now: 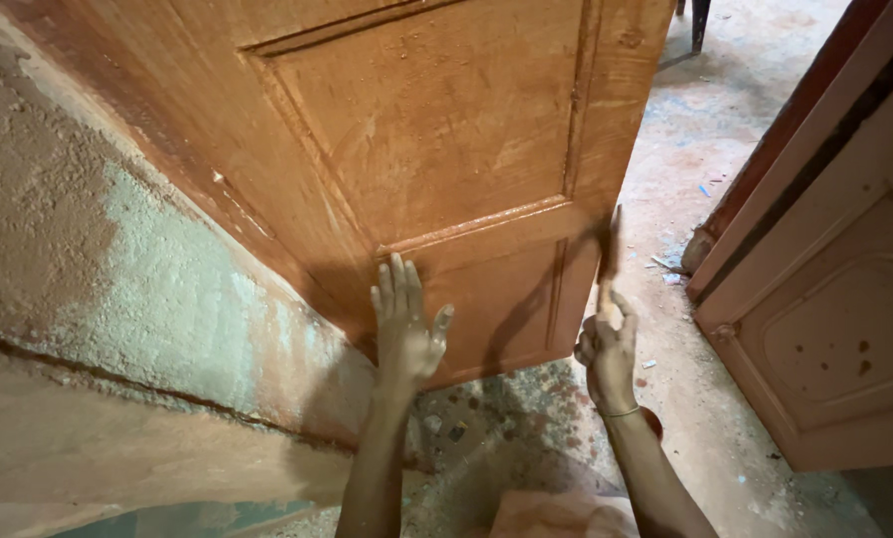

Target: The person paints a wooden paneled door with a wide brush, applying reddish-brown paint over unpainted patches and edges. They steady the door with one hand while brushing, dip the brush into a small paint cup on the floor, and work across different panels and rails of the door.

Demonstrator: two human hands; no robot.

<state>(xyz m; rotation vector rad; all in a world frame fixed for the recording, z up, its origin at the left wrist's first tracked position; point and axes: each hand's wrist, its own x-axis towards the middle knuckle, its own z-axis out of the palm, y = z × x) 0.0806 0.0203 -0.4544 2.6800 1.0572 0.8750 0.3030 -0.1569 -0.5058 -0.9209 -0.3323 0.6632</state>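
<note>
A brown panelled wooden door [446,130] with a wet-looking orange-brown coat fills the upper middle of the view. My left hand [404,324] lies flat against its lower panel, fingers spread and pointing up. My right hand [608,349] grips the handle of a paintbrush [611,254], whose bristles touch the door's lower right edge. A thin bangle circles my right wrist.
A rough plastered wall [98,269] with patchy pale green and brown paint runs along the left. A second, paler panelled door [835,329] stands at the right. The speckled concrete floor [685,149] carries dust and small debris; a dark chair leg [700,25] shows at top.
</note>
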